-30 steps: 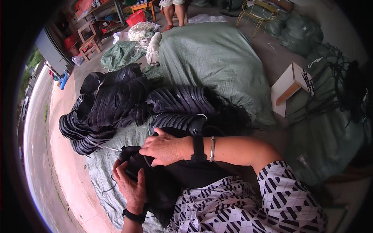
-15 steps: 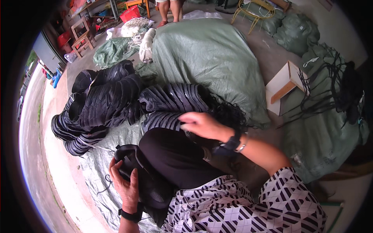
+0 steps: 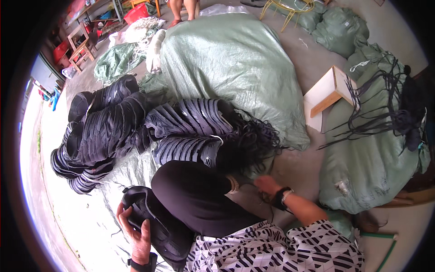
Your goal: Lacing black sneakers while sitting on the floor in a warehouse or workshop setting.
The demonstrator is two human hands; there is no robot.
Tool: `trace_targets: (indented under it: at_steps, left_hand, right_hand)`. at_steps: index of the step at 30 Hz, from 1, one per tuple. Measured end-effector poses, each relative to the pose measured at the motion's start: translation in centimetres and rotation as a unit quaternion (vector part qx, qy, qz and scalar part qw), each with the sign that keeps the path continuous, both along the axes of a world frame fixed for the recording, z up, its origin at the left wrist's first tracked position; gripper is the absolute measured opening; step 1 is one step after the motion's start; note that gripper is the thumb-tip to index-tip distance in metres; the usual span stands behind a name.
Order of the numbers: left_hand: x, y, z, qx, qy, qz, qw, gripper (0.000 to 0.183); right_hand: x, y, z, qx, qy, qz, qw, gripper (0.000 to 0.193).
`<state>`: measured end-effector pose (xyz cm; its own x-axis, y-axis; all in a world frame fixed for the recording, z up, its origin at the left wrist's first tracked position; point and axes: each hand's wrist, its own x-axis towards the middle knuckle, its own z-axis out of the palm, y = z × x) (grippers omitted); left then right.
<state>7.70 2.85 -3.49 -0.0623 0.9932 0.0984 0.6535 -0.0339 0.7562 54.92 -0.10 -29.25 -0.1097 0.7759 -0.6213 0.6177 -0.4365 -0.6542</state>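
Observation:
My left hand (image 3: 135, 229) grips a black shoe upper (image 3: 149, 222) at the lower left, beside my black-clad knee (image 3: 195, 199). My right hand (image 3: 267, 186) reaches down to the floor at the right of the knee, its fingers in a tangle of black laces (image 3: 249, 145); whether it holds any lace is hidden. Stacked rows of black shoe uppers (image 3: 190, 129) lie just beyond the knee, and more such stacks (image 3: 95, 136) curve off to the left.
A big green sack (image 3: 231, 59) fills the middle back. Another green sack (image 3: 376, 154) with black laces (image 3: 385, 113) draped on it lies at right. A small wooden stool (image 3: 328, 93) sits between them. Someone's legs (image 3: 183, 7) stand at the top.
My right hand left the shoe upper, swept right across the stacks and dropped to the floor by the lace tangle. My left hand still holds the upper.

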Motion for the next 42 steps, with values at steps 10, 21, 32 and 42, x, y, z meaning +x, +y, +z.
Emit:
trace_targets:
  at_steps: [10, 21, 32, 42]
  left_hand:
    - [0.3, -0.6, 0.4, -0.007, -0.024, 0.027, 0.999, 0.059]
    - [0.4, -1.0, 0.2, 0.012, 0.029, 0.034, 0.999, 0.054]
    - [0.8, 0.8, 2.6, -0.001, 0.087, 0.058, 0.995, 0.06]
    - [-0.7, 1.0, 1.6, 0.009, 0.059, 0.059, 0.996, 0.06]
  right_hand:
    - [-6.7, 14.4, 0.8, -0.047, 0.338, -0.479, 0.809, 0.055]
    - [-4.1, 16.1, 4.6, 0.027, 0.399, -0.5, 0.768, 0.02]
    - [-7.2, 18.2, -1.9, -0.087, 0.377, -0.526, 0.757, 0.017]
    - [-9.3, 16.2, 10.2, 0.224, -0.085, -0.177, 0.955, 0.025]
